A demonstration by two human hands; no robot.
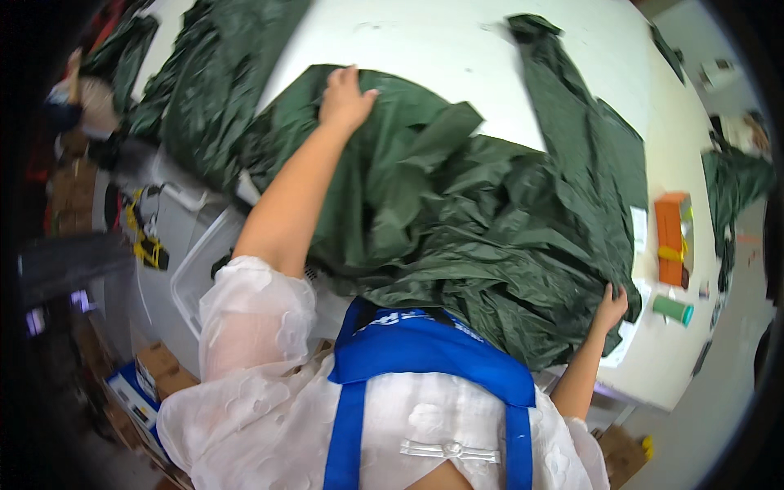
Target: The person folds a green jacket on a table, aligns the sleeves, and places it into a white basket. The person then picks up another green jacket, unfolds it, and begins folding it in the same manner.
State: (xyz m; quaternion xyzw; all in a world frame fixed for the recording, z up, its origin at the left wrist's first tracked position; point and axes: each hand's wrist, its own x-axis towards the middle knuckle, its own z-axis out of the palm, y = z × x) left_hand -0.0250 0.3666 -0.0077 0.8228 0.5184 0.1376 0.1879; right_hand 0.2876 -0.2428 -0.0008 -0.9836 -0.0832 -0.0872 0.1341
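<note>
A large dark green garment [457, 204] of thin, shiny coated fabric lies rumpled across the near part of a white table and hangs over its front edge against my apron. A long, sleeve-like piece of it runs up to the far right. My left hand [346, 102] rests on the fabric's far edge, arm stretched out, with fingers and thumb apart. Down at the right side, my right hand [610, 309] grips a fold of the same garment between thumb and fingers. Part of the fabric under each hand is hidden.
More dark green fabric [216, 90] hangs over the table's left side. On the right stand an orange box [672, 237] and a green roll [672, 309] near white papers. A white plastic crate [192, 269] is at lower left; another person [90, 102] is at far left.
</note>
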